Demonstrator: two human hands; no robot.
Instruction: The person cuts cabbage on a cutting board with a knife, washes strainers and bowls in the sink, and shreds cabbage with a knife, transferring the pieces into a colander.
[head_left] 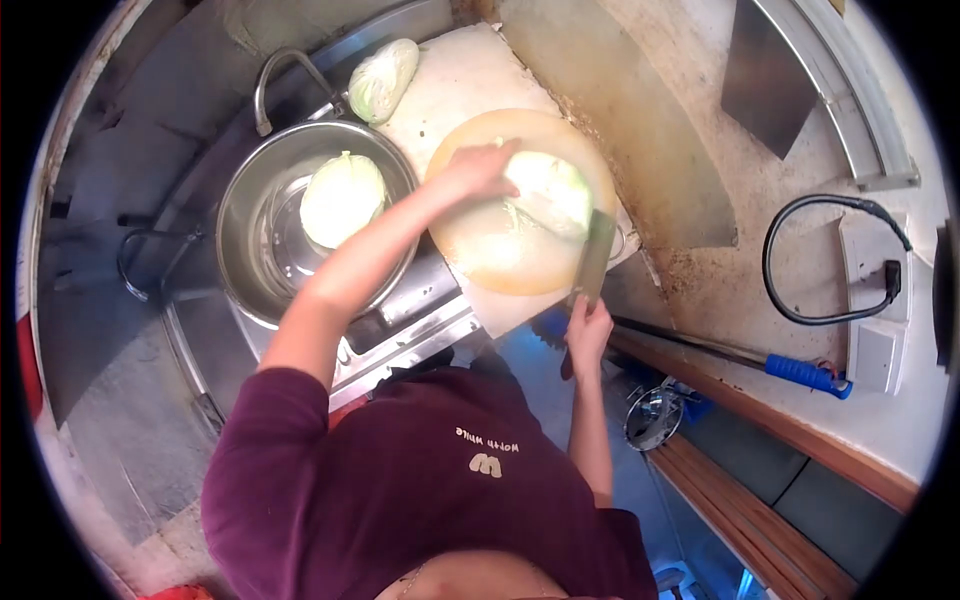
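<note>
Cabbage (550,190) lies on the round board (470,262), just right of the fingers of the left hand (482,172), which touch its end; blur hides whether they grip or rest. Fingers of the right hand (590,328) are wrapped round the handle of a knife (595,255), blade beyond them. Left of the left fingers, a steel bowl (242,255) holds a second cabbage (343,200).

Light strongest on the round board (500,272); the cut cabbage (550,190) on it washed out, nearly white. Bright reflections inside the metal pot (250,240). Left side dimmer, greyish. Floor (535,375) tinted blue. Wide-lens bowing, straight edges curved; black corners. Left hand (485,170) slightly soft. Light source outside view.
</note>
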